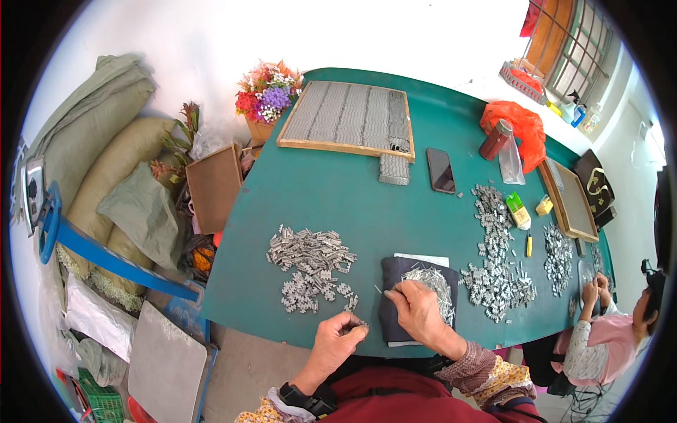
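Note:
My left hand (338,340) is closed in a pinch at the table's near edge, on what looks like a small grey metal piece (362,324), mostly hidden by the fingers. My right hand (423,311) pinches a thin metal pin (378,289), its tip sticking out to the left. Beneath and behind that hand, a heap of shiny pins (437,280) lies on a folded dark cloth (392,326). Left of the cloth are a pile of long grey metal pieces (314,250) and small notched metal pieces (302,292), the latter nearest my left hand.
The green table (338,204) carries a wooden-framed tray (345,116) of metal rows, a phone (441,170), more metal pieces (493,282), a red flask (496,139) and an orange bag (522,127). A co-worker (599,345) sits at right; a blue metal frame (127,261) stands left.

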A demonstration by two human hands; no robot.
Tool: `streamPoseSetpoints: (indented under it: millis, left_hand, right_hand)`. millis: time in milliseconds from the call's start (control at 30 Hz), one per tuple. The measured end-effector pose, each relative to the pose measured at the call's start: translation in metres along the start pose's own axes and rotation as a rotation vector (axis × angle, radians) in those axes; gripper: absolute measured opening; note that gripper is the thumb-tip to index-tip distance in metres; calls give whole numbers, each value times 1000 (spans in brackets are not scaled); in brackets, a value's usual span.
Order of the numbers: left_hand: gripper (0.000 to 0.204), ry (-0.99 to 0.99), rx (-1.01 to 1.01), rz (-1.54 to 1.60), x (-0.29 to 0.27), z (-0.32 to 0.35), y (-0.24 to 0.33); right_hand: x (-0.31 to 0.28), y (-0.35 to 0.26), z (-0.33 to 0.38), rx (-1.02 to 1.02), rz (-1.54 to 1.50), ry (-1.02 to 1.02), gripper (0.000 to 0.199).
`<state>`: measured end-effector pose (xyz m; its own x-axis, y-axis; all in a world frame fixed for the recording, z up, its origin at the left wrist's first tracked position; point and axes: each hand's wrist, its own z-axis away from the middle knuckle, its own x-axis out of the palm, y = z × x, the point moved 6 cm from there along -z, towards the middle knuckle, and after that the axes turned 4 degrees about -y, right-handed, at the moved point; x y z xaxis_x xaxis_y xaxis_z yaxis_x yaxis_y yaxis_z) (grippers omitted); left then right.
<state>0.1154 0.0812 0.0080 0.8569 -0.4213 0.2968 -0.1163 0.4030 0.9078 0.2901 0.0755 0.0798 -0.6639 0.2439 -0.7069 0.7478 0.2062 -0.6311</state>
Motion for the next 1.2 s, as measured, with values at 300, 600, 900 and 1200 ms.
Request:
streamPoseSetpoints:
  millis: [300,600,900,1200]
  left_hand:
    - [2,84,481,-559,14,6,31]
    - [9,76,526,-667,20,7,28]
    - [12,-82,4,-6,5,5,0]
    - [15,-44,-144,551,-15,0,-22]
  right_hand:
    - [23,-9,26,410,-458,-327,21]
    - [34,-1,34,439,-439,-343,20]
    - [34,-9,32,354,-416,-311,16]
    - [43,-34,26,-81,-273,-273,14]
